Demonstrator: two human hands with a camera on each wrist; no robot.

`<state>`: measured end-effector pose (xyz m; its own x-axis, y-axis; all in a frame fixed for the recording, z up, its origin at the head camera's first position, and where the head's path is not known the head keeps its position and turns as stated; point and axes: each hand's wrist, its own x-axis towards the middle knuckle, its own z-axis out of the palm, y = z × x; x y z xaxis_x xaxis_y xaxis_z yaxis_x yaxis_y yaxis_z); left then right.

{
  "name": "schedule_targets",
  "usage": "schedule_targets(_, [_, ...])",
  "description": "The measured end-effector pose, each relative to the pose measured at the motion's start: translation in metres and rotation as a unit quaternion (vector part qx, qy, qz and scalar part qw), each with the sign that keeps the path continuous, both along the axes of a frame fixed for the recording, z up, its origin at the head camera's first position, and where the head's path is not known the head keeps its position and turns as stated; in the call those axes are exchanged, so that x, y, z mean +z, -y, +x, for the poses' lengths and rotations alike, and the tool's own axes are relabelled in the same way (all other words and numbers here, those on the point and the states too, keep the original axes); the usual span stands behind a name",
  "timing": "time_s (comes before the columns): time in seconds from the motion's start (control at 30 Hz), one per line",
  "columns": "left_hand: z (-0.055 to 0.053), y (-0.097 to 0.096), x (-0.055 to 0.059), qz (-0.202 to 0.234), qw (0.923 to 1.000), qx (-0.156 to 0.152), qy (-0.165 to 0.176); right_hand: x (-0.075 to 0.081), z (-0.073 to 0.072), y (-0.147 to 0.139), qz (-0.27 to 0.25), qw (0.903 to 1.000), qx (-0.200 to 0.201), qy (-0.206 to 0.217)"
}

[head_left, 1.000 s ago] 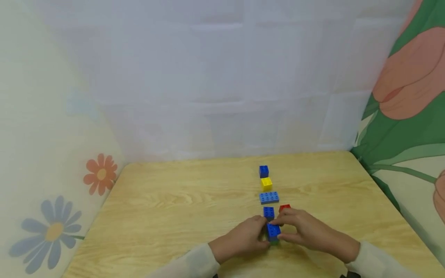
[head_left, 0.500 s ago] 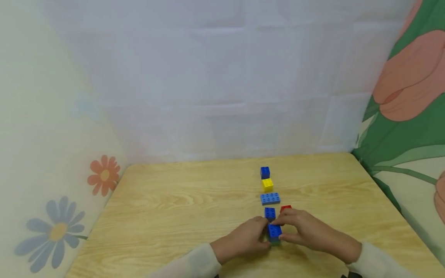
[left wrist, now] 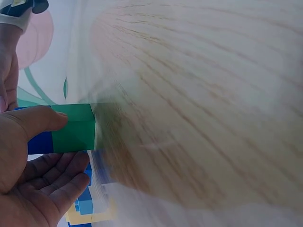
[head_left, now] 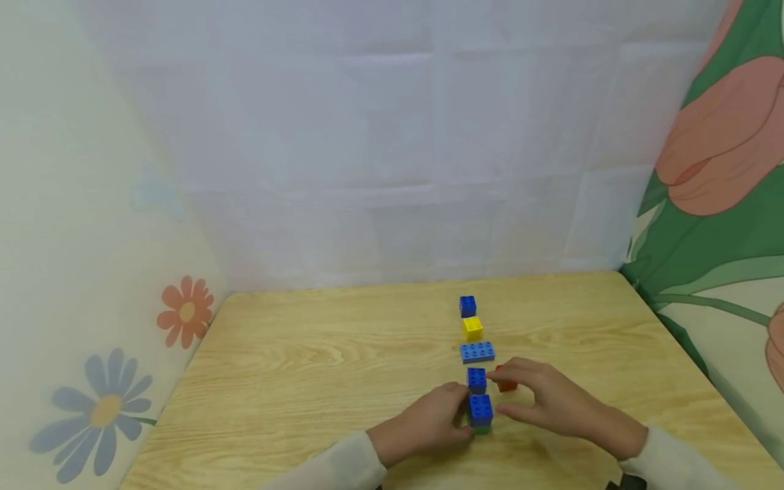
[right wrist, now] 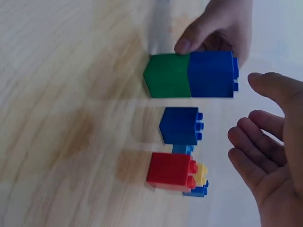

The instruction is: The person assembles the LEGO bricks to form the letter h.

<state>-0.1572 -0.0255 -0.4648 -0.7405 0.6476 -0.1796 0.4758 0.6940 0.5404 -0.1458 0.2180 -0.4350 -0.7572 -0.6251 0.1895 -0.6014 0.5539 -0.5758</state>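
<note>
A blue toy brick (head_left: 480,408) sits on top of a green brick (right wrist: 168,75), forming a small stack on the table. My left hand (head_left: 431,418) holds this stack from the left, its thumb lying against the green brick in the left wrist view. On the right, my right hand (head_left: 551,398) is apart from the stack, thumb and fingers spread with nothing between them. Just beyond the stack stands another blue brick (head_left: 476,380). A red brick (right wrist: 170,170) is beside it, partly covered by my right fingers in the head view.
Farther back, a light blue flat brick (head_left: 477,352), a yellow brick (head_left: 473,329) and a small dark blue brick (head_left: 468,306) form a line going away. All rest on the wooden table (head_left: 318,354). White cloth (head_left: 367,136) hangs behind the table's far edge.
My right hand has let go of the upper blue brick and moved slightly right and away from the stack. More of the red brick shows. My left hand stays at the stack.
</note>
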Motion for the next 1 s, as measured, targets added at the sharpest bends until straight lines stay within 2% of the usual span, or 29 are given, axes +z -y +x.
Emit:
schedule_targets(0.17, [-0.002, 0.004, 0.000, 0.003, 0.9999, 0.008, -0.014, -0.001, -0.005, -0.005, -0.010, 0.9990, -0.028, -0.032])
schedule_targets(0.4, [-0.005, 0.014, 0.000, -0.006, 0.9993, 0.036, 0.000, -0.006, -0.009, -0.009, 0.012, 0.9966, -0.078, -0.023])
schedule_targets(0.57, [-0.009, 0.023, -0.001, 0.004, 0.9989, 0.042, -0.021, -0.010, -0.010, -0.009, 0.022, 0.9921, -0.122, -0.022])
schedule_targets(0.73, [-0.016, 0.033, -0.002, 0.004, 0.9977, 0.046, -0.050, -0.013, -0.013, -0.009, 0.027, 0.9908, -0.131, -0.018])
schedule_targets(1.0, [-0.026, 0.046, -0.004, 0.019, 0.9957, 0.068, -0.059, -0.018, -0.018, -0.011, 0.032, 0.9895, -0.141, -0.009])
